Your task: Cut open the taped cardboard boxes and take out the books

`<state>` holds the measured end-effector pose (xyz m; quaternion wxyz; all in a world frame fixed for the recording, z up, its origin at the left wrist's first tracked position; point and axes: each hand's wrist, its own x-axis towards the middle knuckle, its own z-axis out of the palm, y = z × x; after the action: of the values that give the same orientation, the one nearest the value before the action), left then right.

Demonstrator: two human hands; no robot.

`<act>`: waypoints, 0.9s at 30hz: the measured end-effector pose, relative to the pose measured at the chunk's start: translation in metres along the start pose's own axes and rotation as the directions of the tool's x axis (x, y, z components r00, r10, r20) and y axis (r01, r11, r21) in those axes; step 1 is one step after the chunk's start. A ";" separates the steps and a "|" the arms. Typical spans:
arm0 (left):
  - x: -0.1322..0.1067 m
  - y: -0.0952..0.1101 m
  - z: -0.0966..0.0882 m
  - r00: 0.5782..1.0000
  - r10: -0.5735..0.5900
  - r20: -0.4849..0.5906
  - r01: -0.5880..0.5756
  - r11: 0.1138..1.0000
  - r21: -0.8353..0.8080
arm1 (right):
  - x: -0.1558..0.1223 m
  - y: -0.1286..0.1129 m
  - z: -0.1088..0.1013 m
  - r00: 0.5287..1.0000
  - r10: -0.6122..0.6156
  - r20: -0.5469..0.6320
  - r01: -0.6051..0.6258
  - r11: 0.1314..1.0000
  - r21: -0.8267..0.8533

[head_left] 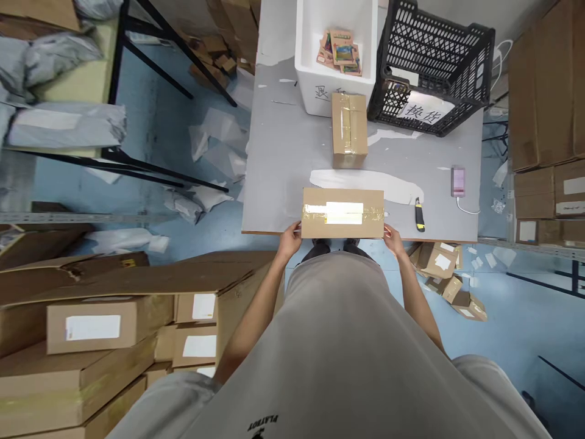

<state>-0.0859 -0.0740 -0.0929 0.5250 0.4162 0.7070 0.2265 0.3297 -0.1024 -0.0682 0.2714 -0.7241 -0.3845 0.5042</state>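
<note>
**Grey worktable (pixel 283 158): Labelled Carton Held at Near Edge**

Clock positions are read from the labelled carton (pixel 342 213); 12 o'clock points away from the person. The labelled carton lies level at the table's near edge, label and clear tape facing up. Left hand (pixel 289 240) grips its 9 o'clock end; right hand (pixel 393 239) grips its 3 o'clock end. Fingertip contact is partly hidden.

- 12 o'clock: taped box (pixel 350 131), then white bin (pixel 315 82) containing printed packets (pixel 342 49).
- 1 o'clock: black crate (pixel 468 76).
- 3 o'clock: utility knife (pixel 419 214).
- Between 2 and 3 o'clock: phone (pixel 457 182), cable attached.
- 4 o'clock, floor: small cartons (pixel 439 259).
- 10 o'clock: shelf holding grey parcels (pixel 68 125).
</note>
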 end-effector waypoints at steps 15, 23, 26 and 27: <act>-0.003 0.037 -0.005 0.980 0.197 0.020 -0.185 0.948 -0.258 | -0.013 -0.045 -0.003 0.980 -0.191 0.053 0.180 0.969 0.167; 0.014 0.059 0.001 0.978 0.208 -0.021 -0.205 0.939 -0.277 | 0.002 -0.065 -0.001 0.980 -0.194 0.036 0.184 0.965 0.188; 0.016 0.043 0.003 0.984 0.178 -0.012 -0.173 0.934 -0.312 | 0.003 -0.052 -0.001 0.989 -0.145 0.027 0.136 0.968 0.211; 0.016 0.037 0.003 0.986 0.168 -0.012 -0.163 0.933 -0.320 | 0.003 -0.045 -0.002 0.993 -0.118 0.022 0.110 0.970 0.218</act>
<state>-0.0714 -0.0413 -0.0749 0.5700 0.3855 0.6193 0.3781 0.3189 -0.0746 -0.0337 0.3703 -0.6582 -0.3731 0.5390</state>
